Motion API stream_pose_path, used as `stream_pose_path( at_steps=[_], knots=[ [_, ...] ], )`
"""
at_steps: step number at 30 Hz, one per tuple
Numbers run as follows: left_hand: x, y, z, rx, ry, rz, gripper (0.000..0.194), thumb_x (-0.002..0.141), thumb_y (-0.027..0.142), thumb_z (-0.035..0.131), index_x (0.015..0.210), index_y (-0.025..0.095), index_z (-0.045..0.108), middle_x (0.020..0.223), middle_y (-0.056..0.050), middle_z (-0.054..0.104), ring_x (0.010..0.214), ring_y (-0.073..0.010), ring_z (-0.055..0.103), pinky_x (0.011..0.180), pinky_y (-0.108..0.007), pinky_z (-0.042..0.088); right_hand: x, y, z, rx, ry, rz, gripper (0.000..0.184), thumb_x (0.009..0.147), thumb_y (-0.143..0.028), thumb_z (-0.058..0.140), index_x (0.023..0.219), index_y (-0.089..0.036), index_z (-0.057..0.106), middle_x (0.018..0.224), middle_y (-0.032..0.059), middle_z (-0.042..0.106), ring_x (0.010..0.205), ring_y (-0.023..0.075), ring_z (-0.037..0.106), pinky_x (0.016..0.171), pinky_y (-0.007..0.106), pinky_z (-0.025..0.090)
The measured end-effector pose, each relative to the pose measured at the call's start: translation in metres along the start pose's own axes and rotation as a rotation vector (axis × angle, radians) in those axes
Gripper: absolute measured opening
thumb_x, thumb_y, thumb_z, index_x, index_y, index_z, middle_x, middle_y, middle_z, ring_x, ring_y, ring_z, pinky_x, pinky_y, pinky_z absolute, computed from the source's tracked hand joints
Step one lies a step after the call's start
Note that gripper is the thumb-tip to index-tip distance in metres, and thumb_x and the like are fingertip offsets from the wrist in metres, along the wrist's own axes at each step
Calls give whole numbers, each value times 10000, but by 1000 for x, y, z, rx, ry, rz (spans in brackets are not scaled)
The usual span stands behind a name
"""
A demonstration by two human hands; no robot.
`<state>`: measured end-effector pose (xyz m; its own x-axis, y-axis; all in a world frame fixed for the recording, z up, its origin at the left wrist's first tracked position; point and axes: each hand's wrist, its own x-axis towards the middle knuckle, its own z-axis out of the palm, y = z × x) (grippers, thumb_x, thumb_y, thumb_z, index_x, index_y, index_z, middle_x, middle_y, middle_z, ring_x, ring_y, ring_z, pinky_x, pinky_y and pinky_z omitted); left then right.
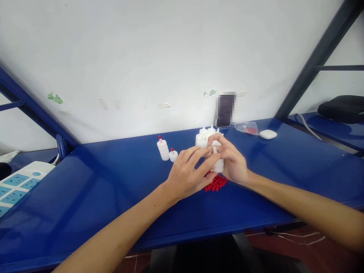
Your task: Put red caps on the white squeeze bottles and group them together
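2 red-capped bottles [163, 150] are done, with bare-tipped bottles [201, 140] and loose red caps [216, 184] left, while left hand [186, 172] and right hand [234, 163] both grip 1 white bottle [218, 166].

Desk [127, 189]: smooth, glossy, reflective. Bottles [163, 150]: white plastic, smooth. Caps [216, 183]: red plastic. Bag [245, 127]: clear thin plastic, shiny. Wall [136, 68]: matt, rough patches. Power strip [27, 178]: plastic, smooth.

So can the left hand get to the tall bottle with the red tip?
Probably yes: the left hand is close by, and only the smaller red-tipped bottle sits between it and the tall bottle. It's busy beside the right hand.
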<state>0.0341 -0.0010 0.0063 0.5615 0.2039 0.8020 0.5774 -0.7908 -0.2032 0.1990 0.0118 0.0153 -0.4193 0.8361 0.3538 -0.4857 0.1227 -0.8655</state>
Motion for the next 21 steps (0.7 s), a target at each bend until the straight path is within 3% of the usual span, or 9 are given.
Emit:
stream_pose_path(
  at_steps=[4,8,11,16,21],
  knots=[
    [-3,-7,-1,-18,86,31,360,873,257,633,1212,149,576,1191,-101,682,1114,-255,596,882,-384,527,0,-3,8,90,29,73,370,657,-96,491,1003,-228,474,720,-33,579,585,122,557,551,236,460],
    [-2,-13,-6,-56,184,39,347,870,272,664,1188,152,596,1072,-79,722,983,-216,632,803,-347,536,1,-5,14,77,-35,152,257,775,-174,509,1029,-198,529,806,10,597,728,154,590,674,281,491],
    [-1,-16,-10,-33,251,57,310,892,336,648,1159,181,619,1008,-61,723,917,-207,629,779,-347,535,1,-3,15,15,-83,134,140,880,-278,500,927,-174,581,846,38,586,808,166,570,750,287,477],
    [0,-15,-12,51,309,102,259,866,302,690,1106,221,636,946,-36,724,829,-185,594,711,-321,518,-4,-3,9,-17,-174,129,171,951,-322,493,964,-187,597,881,22,544,802,147,528,756,268,446],
    [-1,-16,-8,48,317,97,271,844,321,718,1074,223,613,933,-31,720,808,-176,585,704,-316,490,-6,0,5,-247,-140,1,219,955,-394,508,981,-194,596,873,13,529,783,144,485,729,258,417]
  ],
)
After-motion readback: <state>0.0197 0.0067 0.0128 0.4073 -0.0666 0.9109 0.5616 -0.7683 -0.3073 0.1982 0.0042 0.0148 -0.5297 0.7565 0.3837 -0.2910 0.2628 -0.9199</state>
